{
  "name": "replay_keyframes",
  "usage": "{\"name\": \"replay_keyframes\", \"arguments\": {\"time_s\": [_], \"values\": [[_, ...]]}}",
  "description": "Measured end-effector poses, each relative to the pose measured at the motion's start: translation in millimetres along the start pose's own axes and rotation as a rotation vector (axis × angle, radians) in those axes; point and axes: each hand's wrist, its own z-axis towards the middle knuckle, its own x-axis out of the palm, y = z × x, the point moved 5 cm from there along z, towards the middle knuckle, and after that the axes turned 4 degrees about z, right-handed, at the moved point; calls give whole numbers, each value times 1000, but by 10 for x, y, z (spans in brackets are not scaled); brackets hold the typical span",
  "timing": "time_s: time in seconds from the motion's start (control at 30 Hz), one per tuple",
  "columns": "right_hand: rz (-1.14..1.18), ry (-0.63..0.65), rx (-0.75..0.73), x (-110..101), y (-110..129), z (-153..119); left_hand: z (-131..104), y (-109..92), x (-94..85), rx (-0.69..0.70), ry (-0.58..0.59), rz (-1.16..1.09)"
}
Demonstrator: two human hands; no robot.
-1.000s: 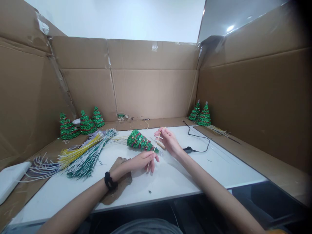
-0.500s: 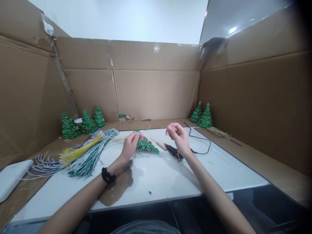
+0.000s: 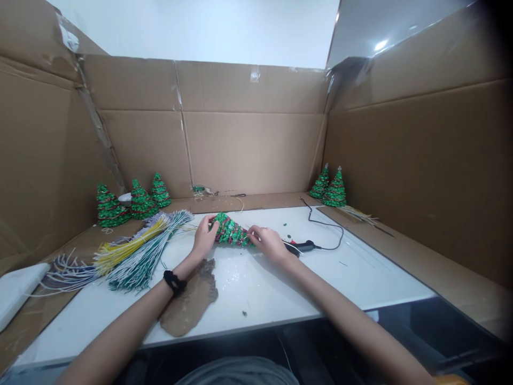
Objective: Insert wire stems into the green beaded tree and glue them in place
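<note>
A small green Christmas tree [image 3: 231,232] with red garland lies on its side on the white board [image 3: 264,294]. My left hand [image 3: 205,235] is closed round its wide base end, at the left. My right hand [image 3: 266,240] has its fingers closed on the narrow tip end, which they largely cover. Just right of that hand lies a black glue gun [image 3: 304,246] with a red-tipped nozzle, partly hidden behind the wrist. A flat brown piece [image 3: 190,305] lies beneath my left forearm.
Bundles of white, yellow and green wires [image 3: 140,256] lie at left. Several finished-looking trees [image 3: 140,200] stand behind them, and two more trees [image 3: 335,190] at back right. Cardboard walls [image 3: 256,139] enclose the board. A black cord [image 3: 340,230] curves behind the glue gun.
My right hand has come down and left from above the glue gun onto the tree's tip. The left hand has shifted to the base end. The glue gun now points differently.
</note>
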Motion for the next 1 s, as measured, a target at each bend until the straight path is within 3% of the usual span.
{"name": "replay_keyframes", "arguments": {"time_s": [0.23,0.6,0.73,1.0], "values": [[60,-45,87,0,-67,19,-16,36,43,-48,24,-50],[41,-7,-56,-38,-71,13,-17,59,49,-40,22,-64],[34,63,-100,-19,-97,16,-17,52,47,-39,30,-46],[83,85,-74,-16,-132,24,-32,16,40,-61,54,-18]]}}
